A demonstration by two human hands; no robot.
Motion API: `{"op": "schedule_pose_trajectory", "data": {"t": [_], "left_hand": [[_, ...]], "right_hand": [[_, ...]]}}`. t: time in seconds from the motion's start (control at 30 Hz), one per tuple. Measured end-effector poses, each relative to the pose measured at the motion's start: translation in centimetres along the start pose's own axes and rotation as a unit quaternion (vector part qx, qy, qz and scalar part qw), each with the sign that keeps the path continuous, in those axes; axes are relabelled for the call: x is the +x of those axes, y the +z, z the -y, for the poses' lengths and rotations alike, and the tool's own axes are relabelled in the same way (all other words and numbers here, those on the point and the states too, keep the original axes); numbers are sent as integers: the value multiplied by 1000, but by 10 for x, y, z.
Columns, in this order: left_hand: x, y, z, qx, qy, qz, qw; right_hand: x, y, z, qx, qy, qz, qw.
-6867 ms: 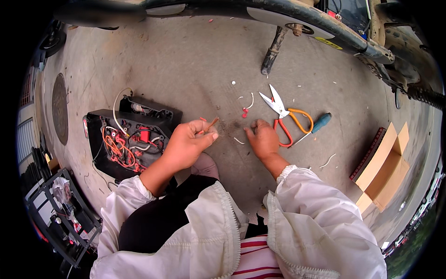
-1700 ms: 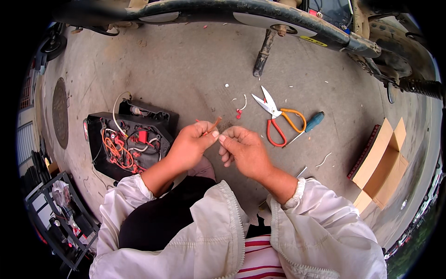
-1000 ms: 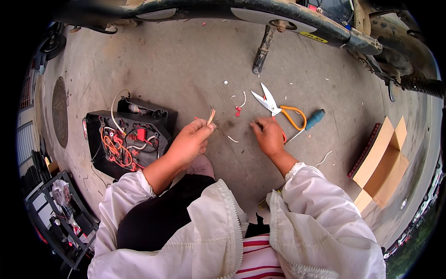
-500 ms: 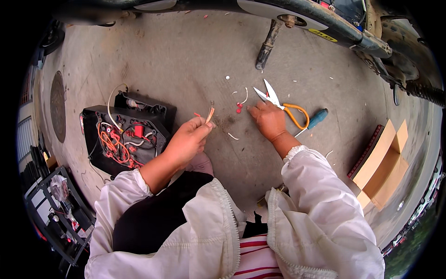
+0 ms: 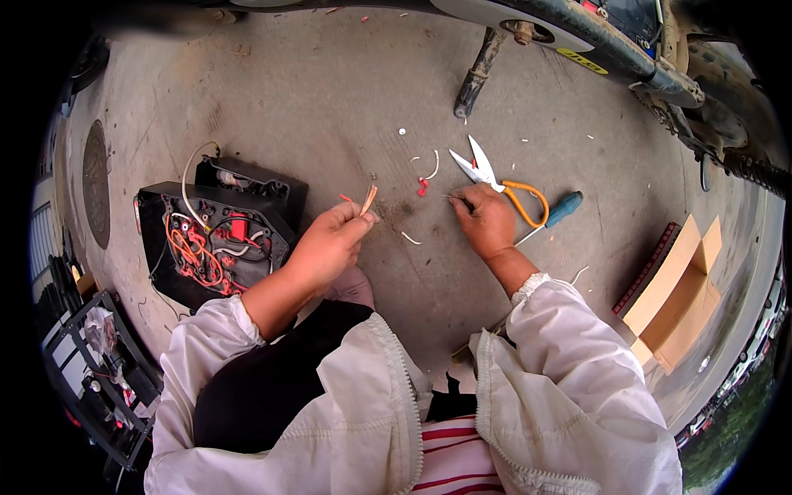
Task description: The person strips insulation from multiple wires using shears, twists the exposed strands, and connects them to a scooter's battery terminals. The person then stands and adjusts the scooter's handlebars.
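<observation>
In front of me, my left hand [image 5: 323, 246] pinches a small bundle of wires [image 5: 369, 200], orange and copper-coloured, with the ends pointing up and away. A short red piece [image 5: 346, 198] sticks out beside them. My right hand [image 5: 488, 219] is closed, thumb against curled fingers; a thin sliver shows at the fingertips, too small to name. Just beyond it lie scissors [image 5: 482, 169] with orange handles, blades apart. A red connector [image 5: 422, 188] and a white wire scrap [image 5: 436, 163] lie on the ground left of the scissors.
A black plastic case [image 5: 285, 216] full of wires stands at left. Right of the scissors lies a blue-handled screwdriver [image 5: 565, 208]. A cardboard box [image 5: 672, 309] stands open at right. A vehicle's stand [image 5: 477, 82] reaches the concrete at the far side. A dark frame [image 5: 91, 379] is at lower left.
My right hand has drawn back slightly toward me and to the right, away from the red connector, its fingers more curled. The left hand keeps hold of the wires, with little movement.
</observation>
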State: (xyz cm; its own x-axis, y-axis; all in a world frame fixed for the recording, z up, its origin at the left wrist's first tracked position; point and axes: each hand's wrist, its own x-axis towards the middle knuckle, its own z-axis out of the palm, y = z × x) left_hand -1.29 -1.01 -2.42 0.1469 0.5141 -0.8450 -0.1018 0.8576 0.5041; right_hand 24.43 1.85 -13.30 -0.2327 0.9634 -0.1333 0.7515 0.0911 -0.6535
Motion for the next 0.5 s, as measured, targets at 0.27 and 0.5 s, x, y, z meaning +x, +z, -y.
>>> {"op": "schedule_pose_trajectory", "data": {"t": [0.27,0.5], "left_hand": [[2,-1,6,-43,8,19,999],[2,2,7,-21,7,16,1000]], "right_hand": [[-12,4,10,-5,62,29,998],[-9,0,21,-215,-90,103,967]]}}
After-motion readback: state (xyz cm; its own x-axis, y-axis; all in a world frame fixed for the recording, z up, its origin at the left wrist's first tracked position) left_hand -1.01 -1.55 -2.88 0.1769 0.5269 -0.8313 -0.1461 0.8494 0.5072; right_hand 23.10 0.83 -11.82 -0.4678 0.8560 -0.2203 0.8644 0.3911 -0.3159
